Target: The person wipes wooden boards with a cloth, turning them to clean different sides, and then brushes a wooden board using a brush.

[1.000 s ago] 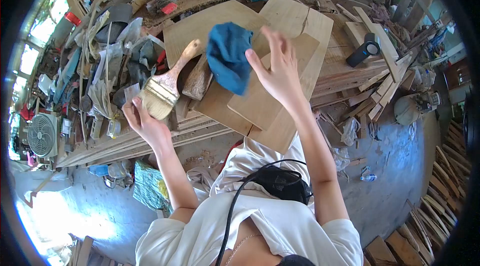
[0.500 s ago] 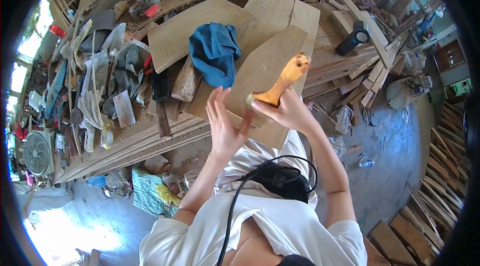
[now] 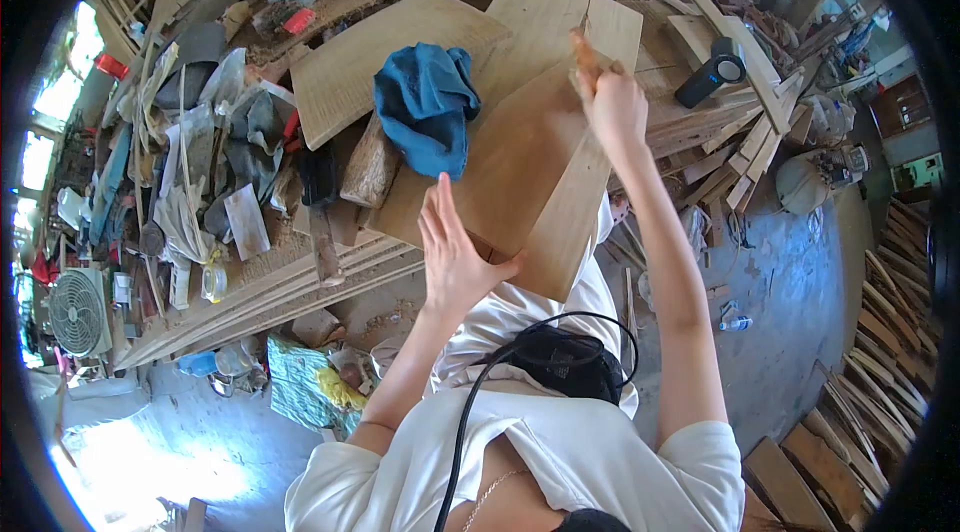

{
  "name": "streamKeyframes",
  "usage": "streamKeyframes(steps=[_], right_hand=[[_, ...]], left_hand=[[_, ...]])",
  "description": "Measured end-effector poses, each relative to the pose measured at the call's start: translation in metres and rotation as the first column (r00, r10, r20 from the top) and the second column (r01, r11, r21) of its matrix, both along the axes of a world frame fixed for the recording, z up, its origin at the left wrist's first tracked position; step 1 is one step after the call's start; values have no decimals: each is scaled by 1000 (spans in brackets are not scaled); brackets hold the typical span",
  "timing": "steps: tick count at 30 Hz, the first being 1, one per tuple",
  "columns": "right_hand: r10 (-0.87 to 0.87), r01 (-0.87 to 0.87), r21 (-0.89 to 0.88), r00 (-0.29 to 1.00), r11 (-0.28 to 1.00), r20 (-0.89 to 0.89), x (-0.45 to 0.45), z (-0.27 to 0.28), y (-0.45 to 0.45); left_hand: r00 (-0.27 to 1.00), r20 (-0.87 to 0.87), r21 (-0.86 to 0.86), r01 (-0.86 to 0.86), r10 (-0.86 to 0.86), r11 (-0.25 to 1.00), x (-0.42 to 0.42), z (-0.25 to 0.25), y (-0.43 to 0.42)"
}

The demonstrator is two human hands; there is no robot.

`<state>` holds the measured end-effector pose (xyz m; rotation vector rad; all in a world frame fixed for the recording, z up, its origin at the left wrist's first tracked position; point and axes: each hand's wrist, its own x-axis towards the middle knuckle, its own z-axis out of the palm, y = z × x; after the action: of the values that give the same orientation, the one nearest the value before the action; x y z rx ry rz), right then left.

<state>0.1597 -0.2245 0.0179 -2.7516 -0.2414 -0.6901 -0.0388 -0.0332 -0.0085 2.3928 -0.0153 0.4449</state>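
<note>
My right hand (image 3: pixel 612 102) is closed around a paintbrush (image 3: pixel 583 47) with an amber wooden handle, over the far part of a flat wooden board (image 3: pixel 520 157). The brush is blurred and its bristles are hidden. At the near left edge of that board is my left hand (image 3: pixel 455 257), fingers stretched out and thumb apart, the thumb by the board's near edge. Just beyond its fingertips lies a crumpled blue cloth (image 3: pixel 425 107). A paler board (image 3: pixel 565 232) lies under the worked board and juts out toward my lap.
Another wide board (image 3: pixel 385 52) lies behind the cloth, beside a rough wood block (image 3: pixel 370 167). A black cylindrical device (image 3: pixel 710 80) stands at the right among wood strips (image 3: pixel 750 167). Scraps and rags (image 3: pixel 255 132) crowd the left. A black cable (image 3: pixel 460 442) runs down my front.
My right hand has swung the brush from the board's near edge up to its far side. My left hand has shifted slightly, its thumb now spread wide from the fingers.
</note>
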Motion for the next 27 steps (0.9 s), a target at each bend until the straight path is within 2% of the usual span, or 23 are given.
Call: streamKeyframes(steps=[4, 6, 9, 10, 12, 14, 16, 18, 20, 21, 23, 24, 25, 26, 27], right_hand=[[244, -216, 125, 925, 968, -293, -82, 16, 49], [500, -483, 138, 798, 865, -338, -128, 16, 67], [708, -607, 433, 698, 666, -110, -156, 8, 83], [704, -652, 348, 710, 674, -33, -145, -3, 80], [528, -438, 295, 715, 849, -458, -109, 11, 58], [293, -179, 264, 817, 948, -497, -67, 30, 31], [59, -18, 139, 953, 990, -298, -13, 12, -7], [-90, 98, 83, 991, 992, -99, 9, 14, -23], [-57, 59, 6, 986, 998, -158, 1, 15, -3], [-44, 38, -33, 981, 999, -190, -9, 14, 12], [152, -189, -104, 945, 976, -291, -50, 11, 52], [265, -279, -45, 944, 959, -199, -71, -4, 74], [427, -448, -30, 868, 894, -253, -92, 5, 89], [501, -474, 164, 837, 865, -221, -113, 6, 104], [598, -526, 329, 782, 784, -176, -125, 4, 115]], left_hand=[[996, 58, 11, 66, -67, 998, 9, -5, 30], [989, 97, 35, 105, -107, 994, 13, -7, 43], [969, 162, 71, 177, -186, 982, 18, -12, 58], [970, 149, 51, 188, -193, 981, 16, -10, 60], [980, 93, 57, 171, -176, 984, 15, -7, 60], [983, 79, 45, 160, -163, 986, 17, -9, 58], [985, 66, 45, 158, -161, 986, 17, -9, 57], [984, 41, 43, 174, -176, 984, 17, -4, 59], [976, 4, 35, 218, -218, 975, 17, 6, 64], [967, 13, -75, 255, -255, 964, 21, 6, 71], [945, 31, -289, 320, -326, 902, 32, 4, 86], [977, -9, -113, 211, -214, 971, 38, 12, 85], [994, -3, 65, 105, -105, 992, 44, 23, 84], [993, 22, -30, 115, -114, 993, 60, 24, 94], [995, 88, -52, 61, -57, 997, 71, 36, 95]])
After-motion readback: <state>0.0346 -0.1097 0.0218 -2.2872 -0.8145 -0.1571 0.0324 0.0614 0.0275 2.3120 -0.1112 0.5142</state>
